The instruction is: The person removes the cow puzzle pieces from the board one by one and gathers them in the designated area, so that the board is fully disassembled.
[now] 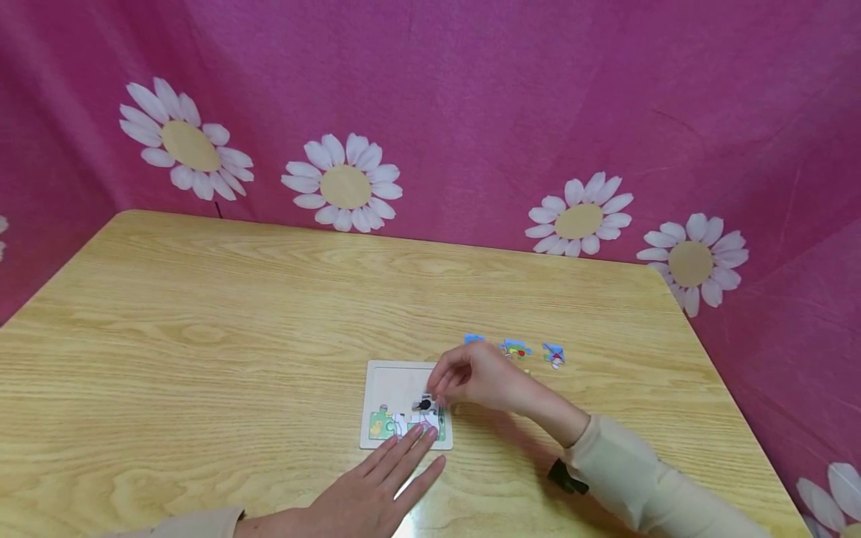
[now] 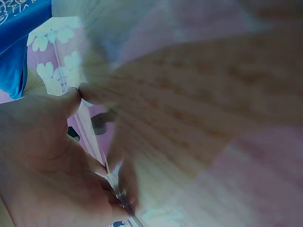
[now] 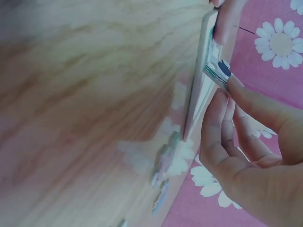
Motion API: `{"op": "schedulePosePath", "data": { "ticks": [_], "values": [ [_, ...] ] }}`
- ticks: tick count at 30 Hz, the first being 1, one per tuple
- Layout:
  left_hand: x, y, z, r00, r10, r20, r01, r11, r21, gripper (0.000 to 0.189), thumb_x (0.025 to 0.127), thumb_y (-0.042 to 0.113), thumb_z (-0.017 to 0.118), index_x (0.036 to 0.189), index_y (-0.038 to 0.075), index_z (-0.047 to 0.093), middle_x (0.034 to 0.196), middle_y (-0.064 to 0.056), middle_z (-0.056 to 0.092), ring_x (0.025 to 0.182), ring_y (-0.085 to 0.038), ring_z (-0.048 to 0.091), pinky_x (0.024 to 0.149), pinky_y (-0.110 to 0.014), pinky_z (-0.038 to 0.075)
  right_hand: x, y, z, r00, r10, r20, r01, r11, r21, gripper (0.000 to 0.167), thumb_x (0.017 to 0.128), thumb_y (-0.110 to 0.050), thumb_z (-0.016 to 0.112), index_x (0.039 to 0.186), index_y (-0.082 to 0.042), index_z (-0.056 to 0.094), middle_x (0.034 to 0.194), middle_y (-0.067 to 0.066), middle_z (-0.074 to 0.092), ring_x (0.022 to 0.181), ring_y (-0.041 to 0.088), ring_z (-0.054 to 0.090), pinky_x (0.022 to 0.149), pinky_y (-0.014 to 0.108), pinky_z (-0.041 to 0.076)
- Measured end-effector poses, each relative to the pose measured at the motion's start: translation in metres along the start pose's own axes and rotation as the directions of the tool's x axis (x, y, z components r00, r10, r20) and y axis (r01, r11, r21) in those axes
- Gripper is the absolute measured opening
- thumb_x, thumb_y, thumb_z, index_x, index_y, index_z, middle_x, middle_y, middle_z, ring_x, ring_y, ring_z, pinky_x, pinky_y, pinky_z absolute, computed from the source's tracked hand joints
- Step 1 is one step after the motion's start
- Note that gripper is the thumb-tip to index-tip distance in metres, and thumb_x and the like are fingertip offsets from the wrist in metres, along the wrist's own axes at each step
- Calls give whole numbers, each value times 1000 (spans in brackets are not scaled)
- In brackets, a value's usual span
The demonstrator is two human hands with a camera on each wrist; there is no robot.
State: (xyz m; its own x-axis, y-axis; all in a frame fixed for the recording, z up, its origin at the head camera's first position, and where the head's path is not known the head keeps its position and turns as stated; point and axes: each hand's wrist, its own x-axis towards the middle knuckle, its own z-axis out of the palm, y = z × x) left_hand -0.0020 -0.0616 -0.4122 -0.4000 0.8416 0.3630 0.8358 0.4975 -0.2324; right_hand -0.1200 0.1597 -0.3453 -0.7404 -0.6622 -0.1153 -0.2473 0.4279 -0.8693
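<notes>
The right hand (image 1: 479, 373) comes in from the right with its wrist bent toward the board, thumb and fingers pinching a puzzle piece (image 1: 424, 404) with a black patch over the right part of the puzzle board (image 1: 397, 379). The left hand (image 1: 377, 482) reaches in from the near side, fingers straight, their tips resting on the fitted pieces (image 1: 381, 426) along the board's near edge. The right wrist view shows the pinched piece tilted, its thickness visible; the head view instead shows loose pieces (image 1: 554, 353) on the tabletop (image 1: 235, 321), far and right. Only the left wrist view shows blue cloth (image 2: 19, 56).
</notes>
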Motion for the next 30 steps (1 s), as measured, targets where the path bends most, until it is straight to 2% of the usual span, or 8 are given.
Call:
{"op": "schedulePosePath", "data": {
  "ticks": [6, 10, 17, 24, 27, 30],
  "values": [
    [1, 0, -1, 1000, 3, 0, -3, 1000, -5, 88, 95, 71, 27, 149, 1, 31, 149, -23, 35, 135, -32, 41, 116, -35, 18, 0, 4, 5, 1000, 3, -17, -4, 997, -78, 9, 80, 7, 76, 84, 0, 72, 72, 1, 69, 67, 6, 62, 63, 24, 54],
    [1, -1, -1, 1000, 2, 5, -2, 1000, -11, 88, 95, 70, 28, 149, 1, 31, 149, -23, 35, 135, -32, 41, 116, -35, 17, 0, 4, 5, 1000, 7, -27, -9, 995, -103, 8, 80, 4, 77, 82, -2, 73, 72, 0, 68, 67, 6, 61, 63, 23, 54],
    [1, 0, -4, 997, -6, 78, 11, 998, -63, 87, 94, 71, 34, 148, 3, 34, 152, -22, 31, 139, -32, 36, 115, -34, 18, -7, 2, -7, 998, 6, -59, -12, 996, -93, 5, 83, 1, 75, 85, -3, 73, 77, 2, 70, 68, 10, 62, 63, 26, 53],
    [2, 0, -5, 995, -7, 96, 16, 995, -95, 88, 94, 70, 36, 149, 2, 33, 153, -23, 30, 140, -33, 34, 112, -35, 25, -20, 7, -23, 993, 50, -104, -61, 993, -103, 4, 86, -2, 73, 89, -3, 74, 79, 1, 69, 65, 15, 60, 57, 25, 49],
    [1, 0, -4, 996, -9, 84, 18, 995, -101, 88, 94, 70, 36, 149, 2, 33, 153, -23, 30, 140, -33, 34, 113, -35, 23, -27, 10, -31, 988, 85, -125, -98, 991, -95, 4, 87, -2, 72, 90, -3, 74, 79, 3, 69, 62, 16, 58, 53, 25, 47],
    [1, 0, -4, 998, -9, 67, 16, 995, -98, 87, 94, 70, 36, 148, 2, 34, 153, -24, 31, 139, -34, 35, 116, -35, 14, -36, 13, -40, 981, 123, -153, -139, 986, -93, 5, 88, 0, 71, 90, -4, 74, 80, 3, 68, 64, 17, 58, 54, 25, 48]
  ]
}}
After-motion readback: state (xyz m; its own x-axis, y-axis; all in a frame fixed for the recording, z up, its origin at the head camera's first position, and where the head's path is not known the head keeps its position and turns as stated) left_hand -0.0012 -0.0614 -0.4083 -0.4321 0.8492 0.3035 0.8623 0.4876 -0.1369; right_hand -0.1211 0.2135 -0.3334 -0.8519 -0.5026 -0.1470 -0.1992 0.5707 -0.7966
